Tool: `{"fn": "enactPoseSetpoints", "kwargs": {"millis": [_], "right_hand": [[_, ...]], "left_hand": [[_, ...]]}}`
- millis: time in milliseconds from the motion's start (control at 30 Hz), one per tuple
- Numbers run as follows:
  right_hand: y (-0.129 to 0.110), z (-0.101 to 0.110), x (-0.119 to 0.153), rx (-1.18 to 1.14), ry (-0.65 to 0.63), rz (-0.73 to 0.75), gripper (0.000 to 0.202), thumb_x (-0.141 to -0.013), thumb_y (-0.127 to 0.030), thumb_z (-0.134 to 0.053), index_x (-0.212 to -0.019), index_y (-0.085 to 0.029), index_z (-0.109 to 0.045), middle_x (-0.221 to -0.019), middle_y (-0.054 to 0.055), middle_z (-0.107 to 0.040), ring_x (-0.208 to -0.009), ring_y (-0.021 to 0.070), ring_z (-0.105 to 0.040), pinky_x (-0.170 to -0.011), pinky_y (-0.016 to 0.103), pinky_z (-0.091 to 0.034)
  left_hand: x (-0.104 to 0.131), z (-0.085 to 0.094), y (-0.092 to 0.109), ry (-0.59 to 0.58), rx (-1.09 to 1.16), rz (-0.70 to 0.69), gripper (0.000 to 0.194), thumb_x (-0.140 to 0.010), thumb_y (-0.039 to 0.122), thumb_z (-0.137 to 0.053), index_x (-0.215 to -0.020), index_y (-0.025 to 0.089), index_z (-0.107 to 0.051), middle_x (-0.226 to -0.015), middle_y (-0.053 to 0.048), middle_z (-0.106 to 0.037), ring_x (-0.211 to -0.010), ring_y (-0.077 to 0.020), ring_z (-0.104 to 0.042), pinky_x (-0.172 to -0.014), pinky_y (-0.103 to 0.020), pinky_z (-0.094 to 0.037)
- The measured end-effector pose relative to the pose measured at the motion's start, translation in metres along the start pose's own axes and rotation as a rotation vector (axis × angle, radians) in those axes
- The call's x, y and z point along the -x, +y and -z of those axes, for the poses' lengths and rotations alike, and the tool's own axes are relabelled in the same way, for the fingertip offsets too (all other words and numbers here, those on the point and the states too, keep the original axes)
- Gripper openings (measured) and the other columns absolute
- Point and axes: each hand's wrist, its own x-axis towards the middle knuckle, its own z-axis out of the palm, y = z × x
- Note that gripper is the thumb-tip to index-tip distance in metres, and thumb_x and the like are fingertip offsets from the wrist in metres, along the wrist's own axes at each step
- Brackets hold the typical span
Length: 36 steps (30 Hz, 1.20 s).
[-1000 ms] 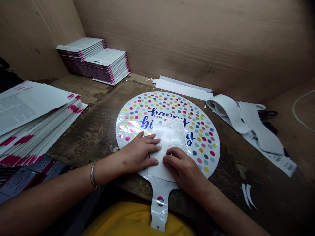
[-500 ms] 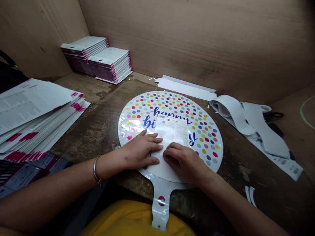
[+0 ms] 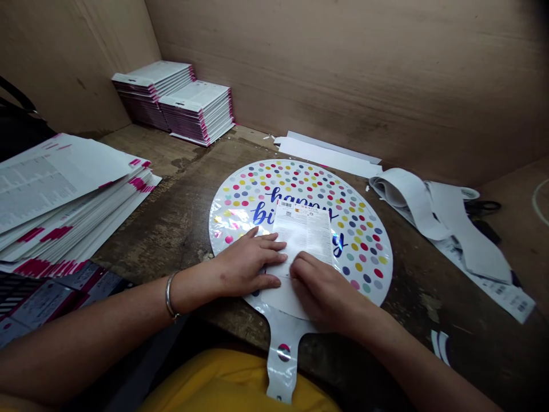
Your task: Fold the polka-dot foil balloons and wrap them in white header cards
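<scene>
A flat round foil balloon [image 3: 364,240] with coloured dots and blue "happy birthday" lettering lies on the table, its tail [image 3: 283,366] toward me. On top of it rests a white printed card [image 3: 306,226] with a barcode at its upper edge; a crease line runs across its lower part. My left hand [image 3: 253,260] lies flat with fingers stretched out, across the card's left side and the balloon. Curled fingers of my right hand [image 3: 321,286] press on the card near the crease. Its fingertips are hidden, so I cannot see whether anything is pinched in them.
At the left is a large leaning pile of printed cards [image 3: 77,200]. Two neat card stacks [image 3: 197,111] stand at the back. White paper strips [image 3: 330,157] lie along the back wall. A curled label strip [image 3: 420,206] and dark-handled scissors [image 3: 489,206] are at the right.
My right hand has shifted slightly, its fingers more curled over the card. The left hand stays flat in place. The whole view has moved a little.
</scene>
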Motion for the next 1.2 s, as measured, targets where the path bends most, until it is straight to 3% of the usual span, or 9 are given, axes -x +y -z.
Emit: {"fn": "enactPoseSetpoints", "kwargs": {"millis": [100,200,433,667,867,967,1067,1133,1200], "right_hand": [[0.011,0.011,0.018,-0.193,0.087,-0.134,0.013,-0.089,-0.017,-0.041,-0.079,-0.02,-0.049,-0.077,0.002,-0.055,-0.069,0.0135,-0.051,-0.062,0.026,-0.045],[0.014,0.009,0.021,-0.133,0.168,-0.145,0.011,-0.088,-0.018,-0.045,-0.083,-0.02,-0.055,-0.082,0.003,-0.058,-0.074,0.0145,-0.054,-0.066,0.027,-0.045],[-0.002,-0.004,-0.009,-0.018,0.041,0.007,0.016,-0.089,-0.017,-0.045,-0.087,-0.018,-0.061,-0.088,0.004,-0.059,-0.078,0.0139,-0.058,-0.067,0.025,-0.045],[0.001,-0.005,-0.016,0.014,0.006,0.071,0.015,-0.088,-0.017,-0.043,-0.085,-0.017,-0.057,-0.088,0.006,-0.058,-0.079,0.0166,-0.055,-0.069,0.029,-0.045],[0.022,0.029,0.025,-0.485,-0.099,-0.216,0.017,-0.093,-0.031,-0.04,-0.085,-0.02,-0.051,-0.077,0.001,-0.057,-0.066,0.0133,-0.056,-0.059,0.025,-0.048],[0.029,0.035,0.036,-0.358,0.04,-0.308,0.022,-0.089,-0.034,-0.048,-0.106,-0.021,-0.054,-0.09,0.004,-0.061,-0.069,0.0145,-0.058,-0.063,0.029,-0.05],[0.02,0.019,0.022,-0.207,0.189,-0.193,0.036,-0.084,-0.026,-0.056,-0.119,-0.022,-0.051,-0.109,0.008,-0.059,-0.087,0.0177,-0.059,-0.077,0.033,-0.05],[0.009,0.008,0.009,-0.203,0.158,-0.079,0.026,-0.082,-0.018,-0.055,-0.108,-0.022,-0.058,-0.114,0.008,-0.057,-0.094,0.0178,-0.058,-0.081,0.032,-0.048],[0.002,0.007,0.01,-0.236,0.101,-0.058,0.015,-0.083,-0.014,-0.051,-0.09,-0.021,-0.062,-0.102,0.005,-0.062,-0.086,0.0155,-0.06,-0.075,0.028,-0.049]], "left_hand": [[0.001,0.0,-0.001,-0.002,0.01,-0.009,0.047,-0.081,0.041,-0.063,-0.124,0.025,-0.055,-0.137,-0.008,-0.048,-0.132,-0.0298,-0.035,-0.109,-0.056,-0.013],[0.0,0.0,0.0,-0.006,0.001,-0.004,0.047,-0.081,0.041,-0.063,-0.123,0.025,-0.055,-0.137,-0.008,-0.048,-0.132,-0.0296,-0.035,-0.109,-0.055,-0.014],[0.0,0.0,0.0,-0.009,-0.004,0.009,0.047,-0.08,0.04,-0.064,-0.123,0.026,-0.055,-0.136,-0.008,-0.049,-0.132,-0.0287,-0.035,-0.109,-0.053,-0.014],[0.0,-0.001,-0.001,-0.003,0.002,0.003,0.046,-0.079,0.039,-0.065,-0.123,0.029,-0.055,-0.136,-0.007,-0.049,-0.132,-0.0285,-0.035,-0.109,-0.053,-0.014],[0.001,0.0,-0.003,-0.008,0.024,0.001,0.048,-0.08,0.041,-0.064,-0.125,0.026,-0.054,-0.138,-0.007,-0.047,-0.132,-0.0289,-0.034,-0.109,-0.054,-0.013],[0.001,0.0,-0.004,-0.012,0.017,0.005,0.049,-0.081,0.042,-0.063,-0.126,0.027,-0.053,-0.138,-0.007,-0.047,-0.133,-0.029,-0.033,-0.109,-0.055,-0.014],[0.001,-0.001,-0.004,-0.016,0.004,0.009,0.048,-0.081,0.042,-0.063,-0.125,0.027,-0.054,-0.138,-0.007,-0.047,-0.133,-0.0286,-0.033,-0.109,-0.054,-0.014],[0.0,-0.001,-0.004,-0.021,-0.006,0.012,0.048,-0.081,0.043,-0.063,-0.125,0.026,-0.054,-0.138,-0.007,-0.047,-0.133,-0.0281,-0.033,-0.109,-0.053,-0.015],[0.001,0.0,-0.004,-0.029,-0.015,0.016,0.049,-0.081,0.043,-0.062,-0.126,0.027,-0.053,-0.138,-0.006,-0.047,-0.133,-0.0273,-0.034,-0.11,-0.052,-0.015]]}}
